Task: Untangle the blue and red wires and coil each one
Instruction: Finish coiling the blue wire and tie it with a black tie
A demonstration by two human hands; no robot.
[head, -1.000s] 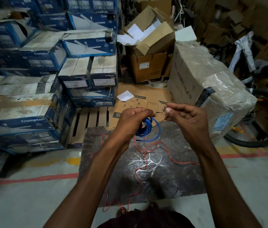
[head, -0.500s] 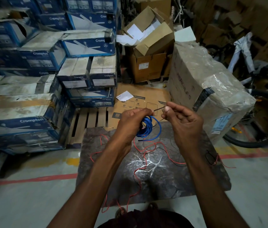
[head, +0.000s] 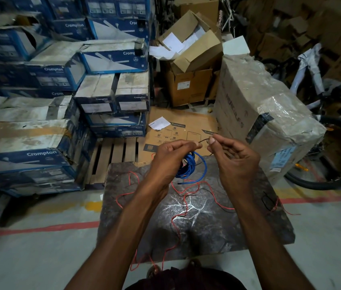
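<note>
My left hand [head: 171, 160] grips a bundle of coiled blue wire [head: 190, 167], held above the dark mat [head: 207, 233]. The wire's loose end [head: 188, 182] hangs just under the coil. My right hand [head: 233, 160] pinches a thin dark wire [head: 204, 140] between thumb and fingers, close to the left hand's fingertips. A long red wire [head: 183, 204] lies loose in loops across the mat, running from the mat's left side to its right edge and down toward me. Another thin dark wire [head: 268, 200] sits near the mat's right edge.
Stacked blue Crompton boxes [head: 46, 143] fill the left. A wooden pallet [head: 115, 155] and flat cardboard [head: 184, 130] lie ahead. A plastic-wrapped carton [head: 266, 114] and a bicycle [head: 328, 147] stand right. Open brown boxes [head: 190, 65] are behind. Red floor tape [head: 39, 229] crosses the concrete.
My right hand has drawn closer to the left hand and risen slightly, still pinching the thin dark wire. The blue coil stays in my left hand.
</note>
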